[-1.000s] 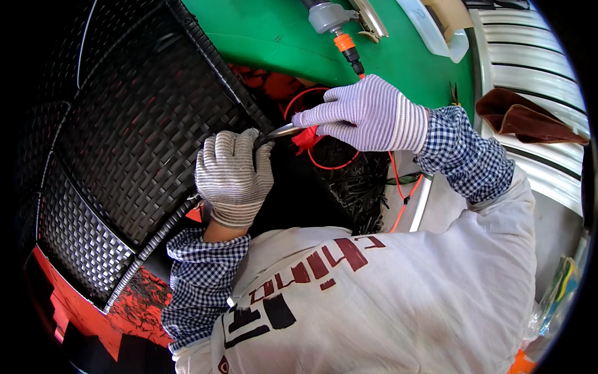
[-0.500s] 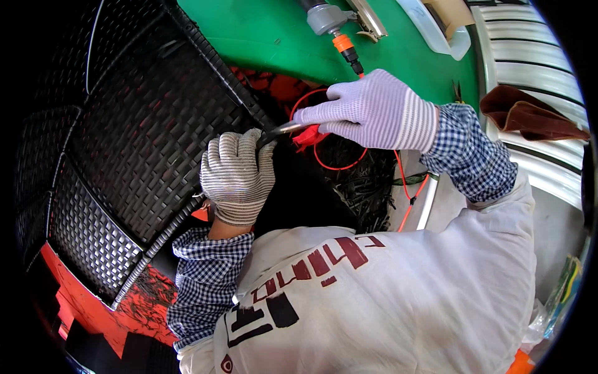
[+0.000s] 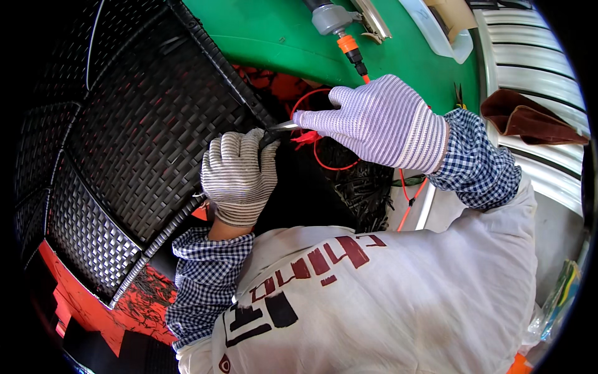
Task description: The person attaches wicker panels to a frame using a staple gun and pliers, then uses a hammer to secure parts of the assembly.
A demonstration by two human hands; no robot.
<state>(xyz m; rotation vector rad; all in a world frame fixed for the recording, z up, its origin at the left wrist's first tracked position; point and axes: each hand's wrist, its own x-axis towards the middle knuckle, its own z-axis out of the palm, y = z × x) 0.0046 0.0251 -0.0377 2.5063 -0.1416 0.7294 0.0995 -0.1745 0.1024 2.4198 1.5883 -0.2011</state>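
Note:
A black woven plastic-rattan seat or panel (image 3: 143, 124) fills the left side. Over its near right edge curls my gloved left hand (image 3: 240, 177), closed, its fingertips against a dark strip (image 3: 269, 137) at the corner. My right hand (image 3: 380, 124), also gloved, is closed on a slim silver metal tool (image 3: 285, 126). The tool's far end meets the dark strip just beyond my left fingertips. Its handle is hidden inside the glove, so its exact kind does not show.
On the green table (image 3: 268, 37) lies a grey air tool (image 3: 330, 20) with an orange coupling and red hose (image 3: 339, 168). A clear plastic bin (image 3: 462, 47) and a brown leather-like piece (image 3: 529, 118) are at right. Black strip scraps (image 3: 361, 193) lie below.
My right hand has shifted slightly right and toward me, the tool now lying flatter at the corner. My left hand keeps nearly the same place.

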